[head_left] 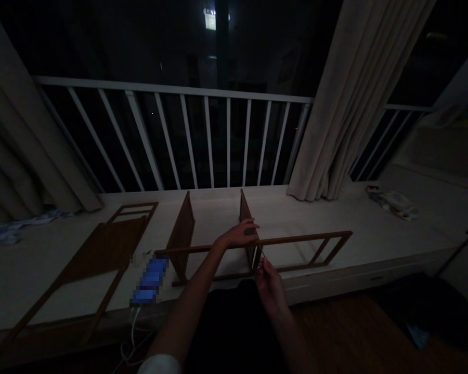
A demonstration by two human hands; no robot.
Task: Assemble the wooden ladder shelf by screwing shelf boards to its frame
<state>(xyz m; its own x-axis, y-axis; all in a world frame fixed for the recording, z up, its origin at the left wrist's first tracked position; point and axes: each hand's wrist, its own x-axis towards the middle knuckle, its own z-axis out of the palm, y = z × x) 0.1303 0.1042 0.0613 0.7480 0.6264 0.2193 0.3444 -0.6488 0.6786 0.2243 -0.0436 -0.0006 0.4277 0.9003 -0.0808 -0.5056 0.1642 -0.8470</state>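
Observation:
A brown wooden shelf frame [304, 239] lies on its side on the pale window ledge, with two panels standing up from it. My left hand [239, 234] is closed over the frame where the right-hand panel [245, 206] meets the long rail. Just below that joint, my right hand [270, 280] pinches a thin metal hex key [261, 250], its tip up against the rail. The dim light hides the fastener there. Left of my arms is another wooden frame part [101, 244] with a solid panel, lying flat.
A phone with a blurred blue screen [150, 280] lies near the ledge's front edge, its white cable [133, 327] hanging down. White railings [206, 140] and curtains [347, 98] stand behind. Bunched cloth [393, 203] lies at the right, and dark fabric [425, 306] on the floor.

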